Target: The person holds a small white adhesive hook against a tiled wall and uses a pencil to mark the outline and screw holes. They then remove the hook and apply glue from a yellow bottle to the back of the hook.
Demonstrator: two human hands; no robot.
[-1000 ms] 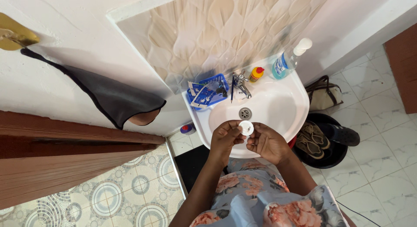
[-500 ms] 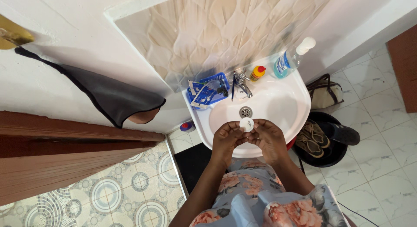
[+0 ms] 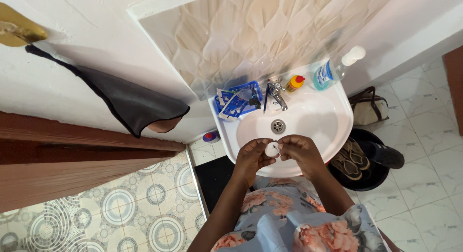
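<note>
1. Holding a small white round container [image 3: 272, 149] over the white sink [image 3: 333, 131], the left hand [image 3: 252, 158] and right hand [image 3: 300, 153] meet at its rim, just in front of the drain [image 3: 278, 126].
2. Fingers: those of both hands are curled in and pinch the container from opposite sides; whether a lid is loose or seated cannot be told at this size.
3. Judged step: working the small container between both hands. Do it well by letting one hand grip the body firmly while the other works the top, with even pressure so it does not tilt.
4. Keep the container above the basin, so that anything spilled or dropped lands in the sink and not on the tiled floor [image 3: 434, 184]. Mind the open drain directly ahead.
5. Nearby items sit well apart from the hands: a blue basket [image 3: 237, 103], the tap [image 3: 277, 91], a small yellow bottle [image 3: 295, 82] and a clear pump bottle [image 3: 337, 68] along the back rim.
</note>
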